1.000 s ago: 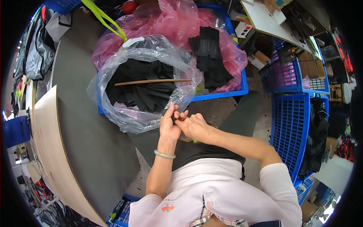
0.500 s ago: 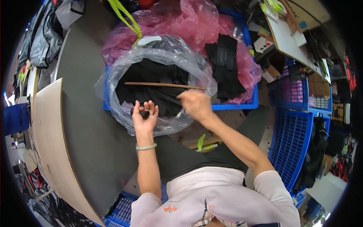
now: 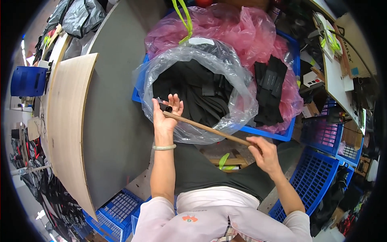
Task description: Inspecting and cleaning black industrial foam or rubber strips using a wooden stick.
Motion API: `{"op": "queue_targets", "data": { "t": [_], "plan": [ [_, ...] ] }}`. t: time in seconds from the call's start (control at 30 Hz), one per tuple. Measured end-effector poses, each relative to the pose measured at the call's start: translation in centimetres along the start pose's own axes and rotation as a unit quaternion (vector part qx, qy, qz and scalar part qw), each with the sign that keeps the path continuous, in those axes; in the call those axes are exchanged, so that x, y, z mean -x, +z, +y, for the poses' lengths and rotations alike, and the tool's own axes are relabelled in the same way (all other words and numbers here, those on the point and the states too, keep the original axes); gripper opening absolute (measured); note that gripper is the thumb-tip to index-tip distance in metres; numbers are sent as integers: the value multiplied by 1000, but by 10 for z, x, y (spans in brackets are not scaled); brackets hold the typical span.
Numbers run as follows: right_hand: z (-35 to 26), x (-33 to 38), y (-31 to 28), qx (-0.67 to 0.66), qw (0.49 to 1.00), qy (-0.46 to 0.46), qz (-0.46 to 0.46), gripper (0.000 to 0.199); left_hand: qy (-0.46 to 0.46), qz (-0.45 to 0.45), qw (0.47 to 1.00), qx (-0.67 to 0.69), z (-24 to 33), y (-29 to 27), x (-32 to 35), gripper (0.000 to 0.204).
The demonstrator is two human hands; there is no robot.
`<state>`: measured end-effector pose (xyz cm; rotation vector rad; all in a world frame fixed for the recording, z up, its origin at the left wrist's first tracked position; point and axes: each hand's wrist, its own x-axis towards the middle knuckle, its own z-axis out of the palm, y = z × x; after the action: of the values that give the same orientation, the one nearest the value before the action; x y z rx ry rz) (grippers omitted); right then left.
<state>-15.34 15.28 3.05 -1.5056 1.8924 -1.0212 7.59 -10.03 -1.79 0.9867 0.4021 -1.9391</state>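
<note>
- Centrally, at nine o'clock of the view's middle, the left hand (image 3: 167,115) turns palm up, cupped, its fingers apart and half curled; whether they press on anything cannot be told.
- A short, tube-like black piece (image 3: 165,107) rests in that hand, between thumb and fingers.
- A pale bangle (image 3: 164,147) encircles the left wrist, toward six o'clock from the palm.
- At four o'clock, the right hand (image 3: 264,155) grasps one end of a slender brown stick (image 3: 207,129), fingers closed about it.
- The stick slopes from ten o'clock toward four, its far end at the left palm, its shaft passing over the lower part of a clear plastic bag (image 3: 244,107).
- Black strips (image 3: 197,86) lie heaped within the bag's round opening.
- At two o'clock, a separate black stack (image 3: 271,90) lies on pink plastic sheeting (image 3: 258,30) in a blue tray (image 3: 268,133).
- At five o'clock, a bright green leaf-shaped piece (image 3: 223,160) shows below the bag.
- At nine o'clock, a pale wooden board (image 3: 68,129) borders a grey surface (image 3: 119,121).
</note>
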Motion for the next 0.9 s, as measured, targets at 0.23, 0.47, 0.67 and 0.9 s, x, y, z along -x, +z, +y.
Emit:
{"op": "queue_targets", "data": {
  "t": [0.23,0.47,0.67,0.9],
  "plan": [
    [-14,37,-9,-81,991,110,-15,25,-1,-50,998,47,-14,9,18,45],
    [-30,47,-3,-84,992,97,11,25,144,-161,955,-204,-43,10,41,46],
    [-81,-3,58,-441,850,287,36,22,128,-284,871,-379,-134,-8,69,46],
    [-40,50,13,-296,929,216,-43,22,177,-233,910,-293,-53,30,63,47]
  ]
}}
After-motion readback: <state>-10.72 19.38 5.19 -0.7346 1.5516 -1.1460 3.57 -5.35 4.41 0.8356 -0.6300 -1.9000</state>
